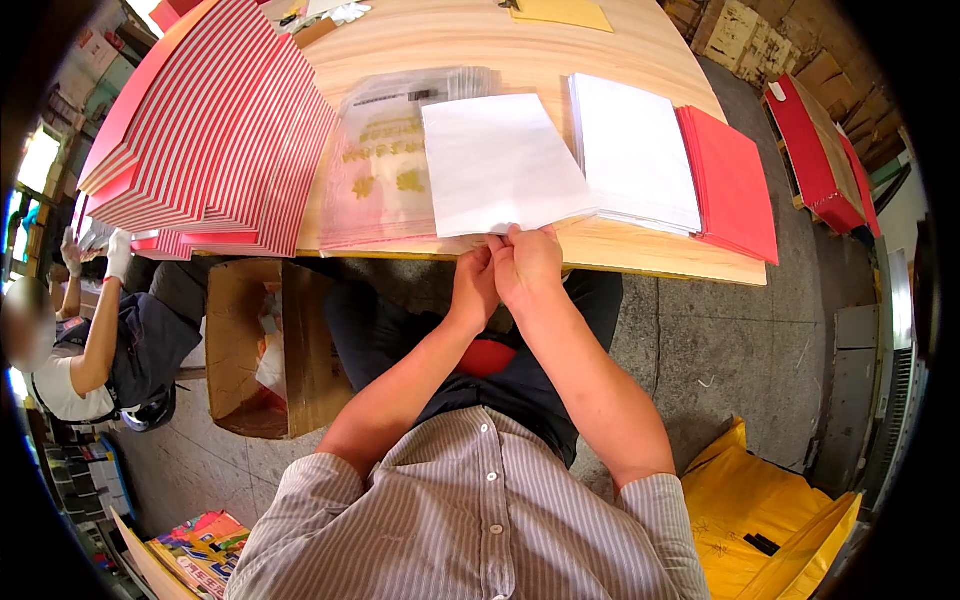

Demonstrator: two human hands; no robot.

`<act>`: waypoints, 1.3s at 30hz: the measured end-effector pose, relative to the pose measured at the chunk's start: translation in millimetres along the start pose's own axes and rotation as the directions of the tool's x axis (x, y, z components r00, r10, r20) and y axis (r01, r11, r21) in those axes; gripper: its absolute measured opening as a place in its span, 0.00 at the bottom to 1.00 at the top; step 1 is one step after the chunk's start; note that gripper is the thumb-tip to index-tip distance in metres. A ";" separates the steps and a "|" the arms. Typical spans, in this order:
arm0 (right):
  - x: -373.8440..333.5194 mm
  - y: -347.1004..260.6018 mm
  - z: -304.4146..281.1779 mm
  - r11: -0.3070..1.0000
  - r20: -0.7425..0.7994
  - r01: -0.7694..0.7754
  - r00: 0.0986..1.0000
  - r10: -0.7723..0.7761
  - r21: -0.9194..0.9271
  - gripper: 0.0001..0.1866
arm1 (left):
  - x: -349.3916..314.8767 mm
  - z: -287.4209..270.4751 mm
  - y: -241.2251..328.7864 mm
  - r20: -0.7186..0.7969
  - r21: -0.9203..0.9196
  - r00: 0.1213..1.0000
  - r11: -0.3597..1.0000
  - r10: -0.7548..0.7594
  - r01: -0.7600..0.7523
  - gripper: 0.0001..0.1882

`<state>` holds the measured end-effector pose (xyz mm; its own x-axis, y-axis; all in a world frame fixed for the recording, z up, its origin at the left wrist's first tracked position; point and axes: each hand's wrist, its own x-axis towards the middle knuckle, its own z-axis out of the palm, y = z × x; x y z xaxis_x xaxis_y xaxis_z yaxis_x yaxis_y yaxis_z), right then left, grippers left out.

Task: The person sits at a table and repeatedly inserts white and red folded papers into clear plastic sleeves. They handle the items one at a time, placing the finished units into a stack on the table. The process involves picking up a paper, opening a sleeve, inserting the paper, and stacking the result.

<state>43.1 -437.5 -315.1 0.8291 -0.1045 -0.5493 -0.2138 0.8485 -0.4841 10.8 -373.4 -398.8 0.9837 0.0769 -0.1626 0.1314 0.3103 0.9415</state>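
Note:
A white paper sheet or thin stack (505, 165) lies tilted at the table's near edge. My left hand (474, 283) and my right hand (530, 265) meet at its near edge, fingers pinched together on it. The fingertips are partly hidden, so how many sheets they hold cannot be made out. Partly under the paper, on its left, is a pile of clear plastic bags (375, 205) with yellow print. To the right sits a stack of white paper (637, 150), its left side close to the sheet's lower right corner. Beside that lies a stack of red covers or folders (737, 185).
A tall stack of red-and-white layered booklets (225, 130) fills the table's left side. Below the table edge stands an open cardboard box (245, 345). A yellow sack (750, 520) lies on the floor at right. Another person (130, 340) in white gloves sits at far left.

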 end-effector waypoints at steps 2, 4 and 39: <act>-1.8 -2.2 5.0 0.999 0.022 0.032 0.999 -0.032 0.006 0.23 | -2.5 2.8 6.6 0.015 0.124 1.000 0.992 0.018 -0.019 0.11; -8.1 -7.5 14.0 0.997 0.047 0.081 0.996 -0.081 0.001 0.22 | -5.2 6.9 11.8 0.019 0.167 0.997 0.983 0.072 -0.074 0.11; -10.7 -37.5 -44.3 0.961 0.282 -0.277 0.924 0.260 0.022 0.22 | -10.8 -16.4 17.7 0.000 -0.106 0.968 0.963 -0.249 0.248 0.18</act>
<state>19.3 -491.2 -321.3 0.8559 0.2703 -0.4410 -0.4237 0.8554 -0.2979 0.4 -353.1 -385.2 0.9198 -0.0025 -0.3925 0.3575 0.4180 0.8351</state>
